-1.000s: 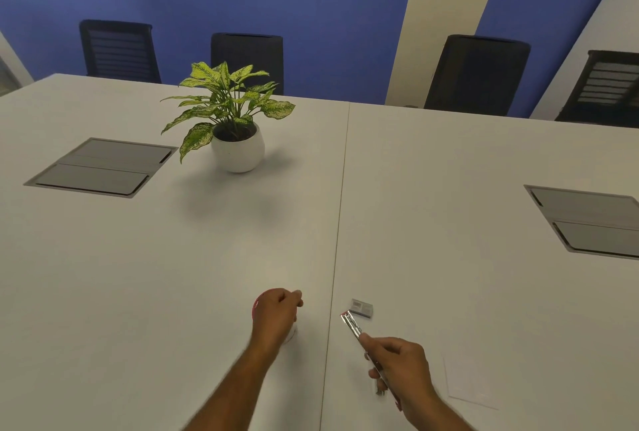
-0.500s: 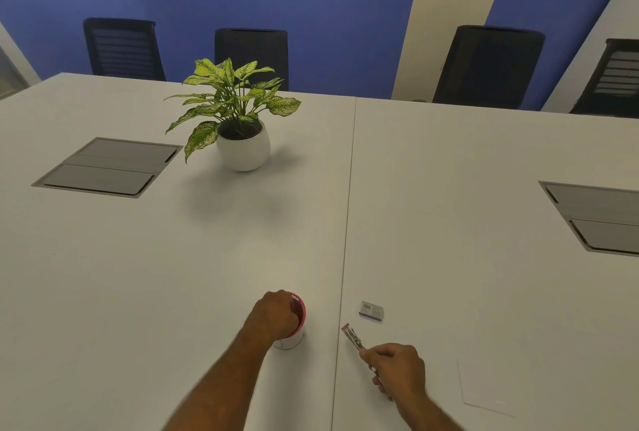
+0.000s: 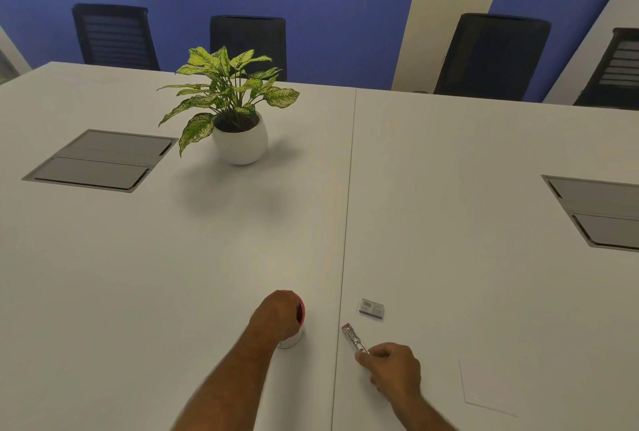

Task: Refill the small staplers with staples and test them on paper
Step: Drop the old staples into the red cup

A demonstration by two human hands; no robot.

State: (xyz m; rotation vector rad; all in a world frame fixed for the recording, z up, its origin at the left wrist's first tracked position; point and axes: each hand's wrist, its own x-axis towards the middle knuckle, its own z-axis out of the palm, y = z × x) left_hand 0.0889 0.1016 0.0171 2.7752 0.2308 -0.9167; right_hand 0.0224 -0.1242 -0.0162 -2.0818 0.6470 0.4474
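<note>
White desk (image 3: pixel 449 223), seen from above. Left hand (image 3: pixel 276 315) at 6 o'clock, fingers curled into a red-rimmed white cup (image 3: pixel 300 323); can't tell what they hold. Right hand (image 3: pixel 394 366) at 5 o'clock, fingers pinching a small open stapler (image 3: pixel 353 337) w/ red tip. Staple box (image 3: pixel 371 308) just beyond it. Paper sheet (image 3: pixel 487 385) near right hand. Potted plant (image 3: pixel 235 112) at 11 o'clock.

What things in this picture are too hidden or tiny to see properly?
Head view:
- The red-rimmed white cup: the left hand covers its inside.
- The small red-tipped metal stapler: the right hand hides its rear.
- The small grey staple box: print too small.
</note>
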